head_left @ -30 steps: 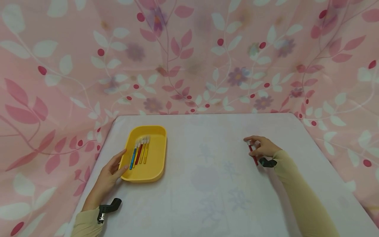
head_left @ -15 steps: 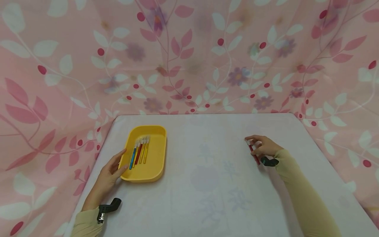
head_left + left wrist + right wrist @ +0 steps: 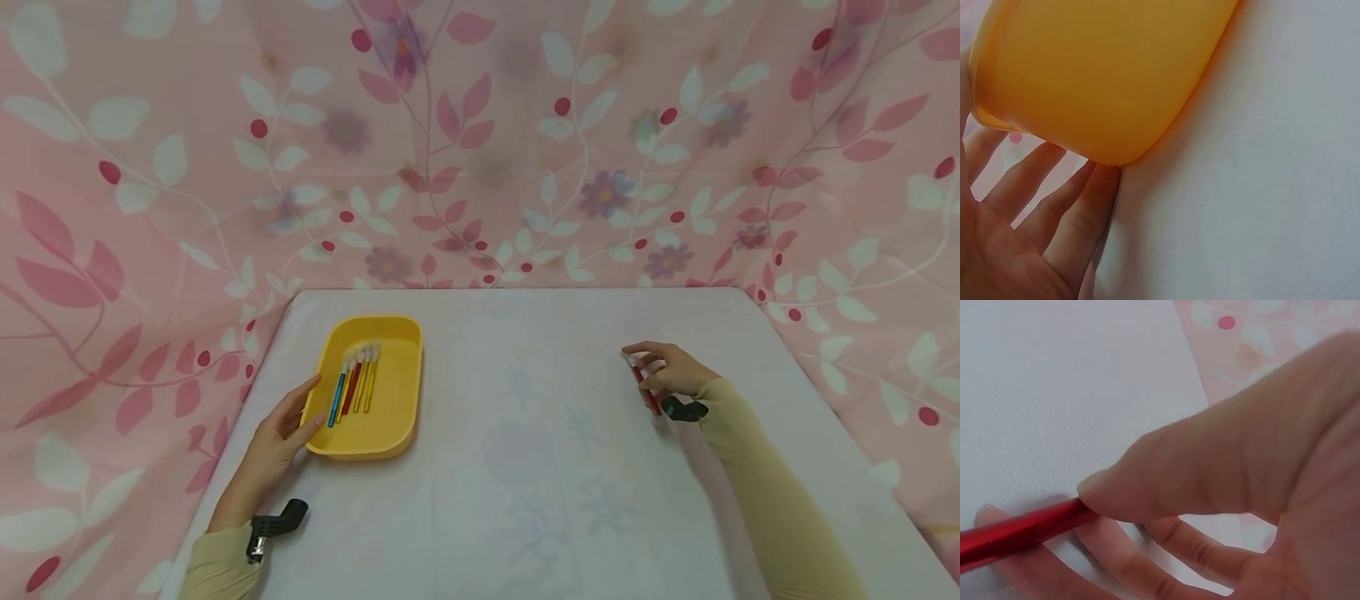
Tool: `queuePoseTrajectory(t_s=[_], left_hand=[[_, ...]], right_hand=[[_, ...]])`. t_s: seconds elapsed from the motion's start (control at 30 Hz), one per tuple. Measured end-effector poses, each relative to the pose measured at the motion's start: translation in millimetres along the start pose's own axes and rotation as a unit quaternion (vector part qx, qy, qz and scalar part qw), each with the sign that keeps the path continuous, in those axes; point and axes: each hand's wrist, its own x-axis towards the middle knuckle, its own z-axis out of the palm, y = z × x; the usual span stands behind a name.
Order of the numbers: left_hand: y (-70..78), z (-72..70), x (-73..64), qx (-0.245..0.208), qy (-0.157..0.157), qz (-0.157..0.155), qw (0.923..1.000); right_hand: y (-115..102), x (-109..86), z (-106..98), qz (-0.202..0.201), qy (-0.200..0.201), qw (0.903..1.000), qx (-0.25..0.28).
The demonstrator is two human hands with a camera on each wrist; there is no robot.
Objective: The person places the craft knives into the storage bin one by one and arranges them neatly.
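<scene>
On the left of the white table a yellow tray (image 3: 393,421) holds several slim shiny sticks (image 3: 352,387), blue, yellow and red, with whitish tips; they look like pens or brushes. My left hand (image 3: 276,440) grips the tray's near left corner, thumb at the rim and fingers against the outer wall (image 3: 1104,94). Far to the right, my right hand (image 3: 675,371) pinches a red slim stick (image 3: 652,402) of the same kind between thumb and fingers. Its whitish tip points away from me. In the right wrist view the thumb presses on the red shaft (image 3: 1029,530).
The white cloth-covered table (image 3: 517,350) spreads between the hands, with faint bluish print showing on it. Pink floral curtains (image 3: 480,150) stand at the back and along both sides.
My right hand has shifted very slightly to the right with the red stick in its fingers. The left hand and the tray look the same.
</scene>
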Motion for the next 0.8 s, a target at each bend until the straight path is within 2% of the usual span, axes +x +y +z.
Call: queuePoseTrajectory(t_s=[0.23,0.53,0.8], left_hand=[[-0.7,0.5,0.7,0.000,0.000,-0.002,1.0000],[0.0,-0.5,0.5,0.006,-0.003,-0.002,1.0000],[0.3,-1.7,0.2,0.004,-0.004,-0.001,1.0000]], right_hand=[[-2,-6.1,3,-0.002,0.001,0.9996,0.028],[-15,-15.2,14,-0.031,0.004,0.9992,0.026],[-43,-15.3,35,-0.107,0.013,0.9940,0.020]])
